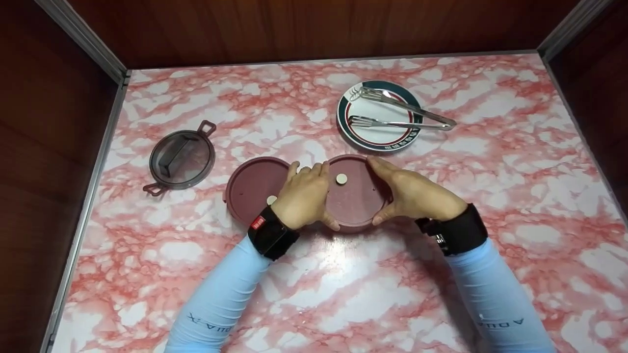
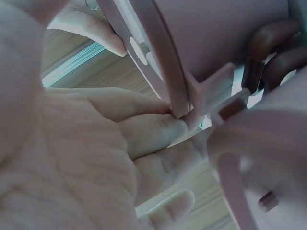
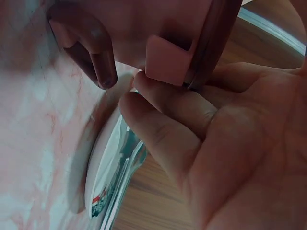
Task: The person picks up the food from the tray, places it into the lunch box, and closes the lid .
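Two round maroon pots with cream-knobbed lids stand side by side. Both hands span the rim of the right pot's lid. From the left side my left hand holds that rim, thumb near and fingers far, reaching over part of the left pot. On the opposite side my right hand grips the rim with thumb and fingers apart. In the right wrist view, fingertips touch below a square tab at the rim. A brown loop handle shows on the pot's body.
Behind the right pot lies a green-rimmed plate with metal tongs across it, their ends past its edge. A small glass-lidded pan with two red handles stands at the left. Brown wooden panels border the marbled table.
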Demonstrator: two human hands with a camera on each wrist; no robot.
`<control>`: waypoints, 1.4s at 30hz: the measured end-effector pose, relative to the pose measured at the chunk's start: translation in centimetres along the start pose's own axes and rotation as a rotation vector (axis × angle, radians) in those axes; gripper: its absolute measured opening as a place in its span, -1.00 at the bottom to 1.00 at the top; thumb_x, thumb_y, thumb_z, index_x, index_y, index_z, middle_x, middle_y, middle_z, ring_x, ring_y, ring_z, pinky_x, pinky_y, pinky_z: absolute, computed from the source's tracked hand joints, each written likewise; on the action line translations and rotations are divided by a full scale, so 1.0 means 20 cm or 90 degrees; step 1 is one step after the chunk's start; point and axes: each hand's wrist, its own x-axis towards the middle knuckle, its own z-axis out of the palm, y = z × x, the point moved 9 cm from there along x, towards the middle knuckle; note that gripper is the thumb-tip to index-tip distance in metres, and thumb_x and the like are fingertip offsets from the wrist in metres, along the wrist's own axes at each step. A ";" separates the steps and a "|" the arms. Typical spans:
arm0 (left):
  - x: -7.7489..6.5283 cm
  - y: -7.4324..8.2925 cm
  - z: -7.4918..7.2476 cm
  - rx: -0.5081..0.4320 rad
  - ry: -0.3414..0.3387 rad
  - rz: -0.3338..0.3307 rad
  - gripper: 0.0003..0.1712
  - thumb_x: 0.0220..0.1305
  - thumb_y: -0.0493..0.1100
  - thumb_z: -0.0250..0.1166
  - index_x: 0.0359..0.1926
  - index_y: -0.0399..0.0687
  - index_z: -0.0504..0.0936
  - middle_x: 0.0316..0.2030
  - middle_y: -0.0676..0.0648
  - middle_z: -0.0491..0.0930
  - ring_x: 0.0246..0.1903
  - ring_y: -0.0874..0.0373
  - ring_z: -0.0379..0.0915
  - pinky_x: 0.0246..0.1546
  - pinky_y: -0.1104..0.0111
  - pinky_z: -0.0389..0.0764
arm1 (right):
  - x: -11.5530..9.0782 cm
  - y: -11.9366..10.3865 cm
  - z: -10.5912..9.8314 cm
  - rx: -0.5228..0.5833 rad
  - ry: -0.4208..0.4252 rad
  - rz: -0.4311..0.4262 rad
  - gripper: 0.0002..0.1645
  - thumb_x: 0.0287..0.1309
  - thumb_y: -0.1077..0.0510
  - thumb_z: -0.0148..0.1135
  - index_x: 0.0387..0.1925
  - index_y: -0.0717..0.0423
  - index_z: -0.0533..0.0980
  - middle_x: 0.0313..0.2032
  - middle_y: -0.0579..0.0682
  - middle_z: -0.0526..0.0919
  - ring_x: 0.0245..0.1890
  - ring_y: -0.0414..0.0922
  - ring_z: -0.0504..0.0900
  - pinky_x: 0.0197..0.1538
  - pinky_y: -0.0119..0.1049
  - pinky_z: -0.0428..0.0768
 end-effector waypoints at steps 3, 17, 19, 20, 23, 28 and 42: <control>0.00 0.00 0.00 -0.007 -0.001 0.006 0.57 -0.44 0.34 0.66 0.47 -0.40 0.10 0.38 -0.30 0.27 0.33 -0.18 0.23 0.42 -0.01 -0.04 | 0.00 0.01 0.00 0.010 -0.001 0.013 0.54 -0.31 -0.25 0.64 0.54 0.24 -0.06 0.50 0.26 0.02 0.43 0.13 0.13 0.38 -0.01 0.23; -0.01 -0.01 0.03 -0.053 -0.010 0.009 0.55 -0.36 0.30 0.63 0.49 -0.41 0.02 0.44 -0.37 0.13 0.41 -0.21 0.08 0.45 0.04 -0.14 | -0.03 0.06 0.01 0.062 0.004 0.016 0.46 -0.19 -0.30 0.55 0.56 0.10 -0.08 0.49 0.19 0.08 0.41 0.13 0.20 0.36 0.02 0.27; -0.01 -0.01 0.04 -0.051 -0.004 0.007 0.54 -0.35 0.30 0.61 0.49 -0.41 0.03 0.43 -0.37 0.13 0.39 -0.22 0.11 0.45 0.04 -0.13 | -0.04 0.10 0.00 0.079 0.010 0.039 0.36 -0.06 -0.33 0.47 0.57 0.04 -0.08 0.45 0.19 0.19 0.35 0.14 0.30 0.32 0.06 0.32; -0.01 0.00 0.04 -0.054 0.000 0.004 0.53 -0.35 0.31 0.61 0.49 -0.41 0.03 0.44 -0.37 0.12 0.39 -0.23 0.12 0.45 0.04 -0.09 | -0.05 0.12 -0.01 0.085 0.014 0.053 0.29 0.01 -0.34 0.41 0.57 0.01 -0.06 0.41 0.20 0.26 0.32 0.15 0.36 0.30 0.07 0.35; -0.01 0.03 0.05 -0.077 0.016 0.009 0.47 -0.28 0.29 0.58 0.48 -0.42 0.05 0.44 -0.38 0.10 0.37 -0.26 0.13 0.44 0.03 -0.04 | -0.07 0.18 -0.03 0.098 0.033 0.082 0.04 0.20 -0.33 0.26 0.54 -0.02 0.09 0.24 0.21 0.50 0.18 0.12 0.52 0.20 0.09 0.45; -0.01 0.10 0.06 -0.119 0.067 0.010 0.33 -0.17 0.23 0.55 0.47 -0.38 0.13 0.43 -0.45 0.07 0.30 -0.32 0.23 0.34 -0.01 0.21 | -0.10 0.25 -0.07 0.097 0.060 0.087 -0.36 0.32 -0.24 0.19 0.27 0.02 0.51 0.05 0.08 0.67 0.07 0.00 0.60 0.11 0.02 0.52; -0.01 0.06 0.17 -0.382 0.101 -0.048 0.38 0.03 0.12 0.55 0.53 -0.33 -0.19 0.48 -0.37 -0.04 0.39 -0.14 0.11 0.34 0.16 0.25 | -0.14 0.36 -0.10 0.143 0.066 0.131 -0.40 0.30 -0.25 0.21 0.16 0.07 0.59 0.02 0.04 0.68 0.05 -0.04 0.60 0.10 -0.03 0.50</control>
